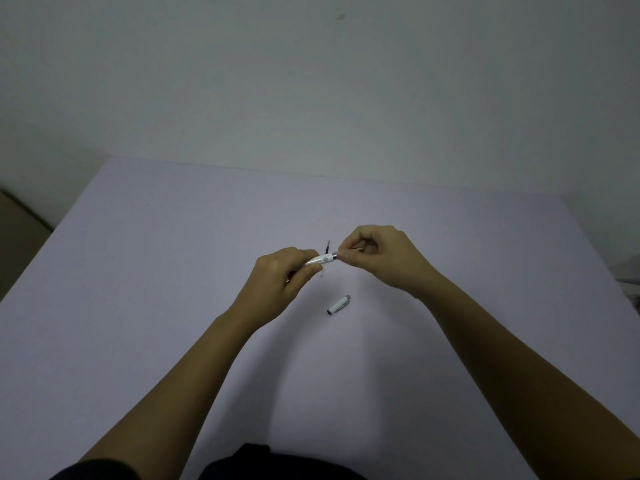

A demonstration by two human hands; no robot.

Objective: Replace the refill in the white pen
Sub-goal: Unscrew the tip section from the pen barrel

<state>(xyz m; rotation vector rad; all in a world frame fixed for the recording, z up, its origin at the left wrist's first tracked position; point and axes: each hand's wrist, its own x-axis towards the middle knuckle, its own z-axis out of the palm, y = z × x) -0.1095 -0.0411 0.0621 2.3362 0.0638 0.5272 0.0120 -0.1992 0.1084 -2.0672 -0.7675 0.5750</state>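
Observation:
My left hand [282, 278] grips the barrel of the white pen [321, 260], which points right and slightly up above the table. My right hand [377, 256] pinches the pen's dark-ringed front end between thumb and fingers. A thin dark refill [328, 246] lies on the table just behind the pen, partly hidden by it. The white pen cap [339, 305] lies alone on the table below the hands, open end toward the lower left.
The pale lilac table [173, 271] spreads wide around the hands, with its far edge against a plain wall. A dark object sits at the table's right edge [632, 289].

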